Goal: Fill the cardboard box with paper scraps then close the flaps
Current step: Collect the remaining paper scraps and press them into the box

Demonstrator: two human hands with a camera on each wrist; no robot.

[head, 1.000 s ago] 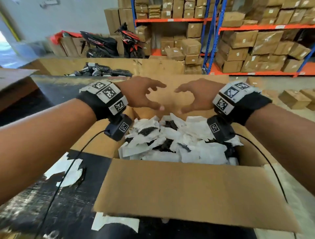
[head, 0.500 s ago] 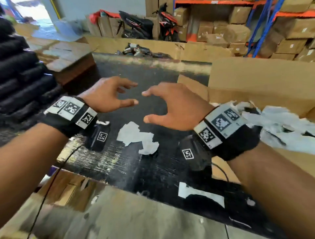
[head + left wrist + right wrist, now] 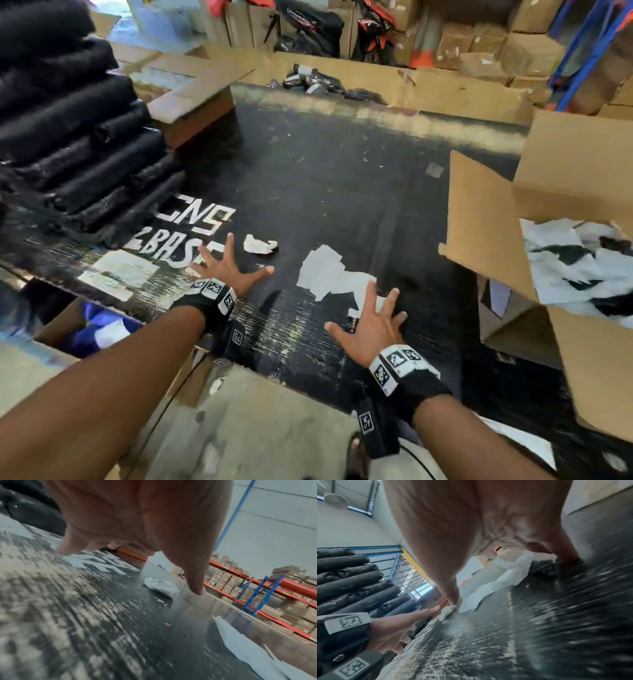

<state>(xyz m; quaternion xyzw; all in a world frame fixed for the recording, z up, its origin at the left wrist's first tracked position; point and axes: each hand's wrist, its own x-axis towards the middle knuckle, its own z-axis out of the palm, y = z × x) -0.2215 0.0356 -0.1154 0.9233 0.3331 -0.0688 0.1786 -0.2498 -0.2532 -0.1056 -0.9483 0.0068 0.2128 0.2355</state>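
Observation:
The cardboard box point(image 3: 486, 222) stands at the right of the black table point(image 3: 342, 178) with its flaps open. White paper scraps point(image 3: 575, 263) are heaped inside it. A flat torn scrap point(image 3: 330, 274) point(image 3: 501, 577) point(image 3: 248, 646) lies on the table left of the box. A small crumpled scrap point(image 3: 259, 244) point(image 3: 161, 586) point(image 3: 447, 612) lies further left. My right hand point(image 3: 371, 318) is spread low over the table, its fingertips at the flat scrap's near edge. My left hand point(image 3: 226, 270) point(image 3: 393, 626) is spread too, just short of the crumpled scrap. Neither hand holds anything.
Black rolls point(image 3: 68, 137) are stacked at the table's left. Flat cardboard sheets point(image 3: 191, 89) and black packets point(image 3: 318, 82) lie at the back. An open carton point(image 3: 99, 329) sits below the table's near left edge. Shelves of boxes point(image 3: 274, 601) stand beyond.
My view has swung left, away from the box. Both hands left the box, dropped toward the tabletop and went from half curled to spread flat by the loose scraps.

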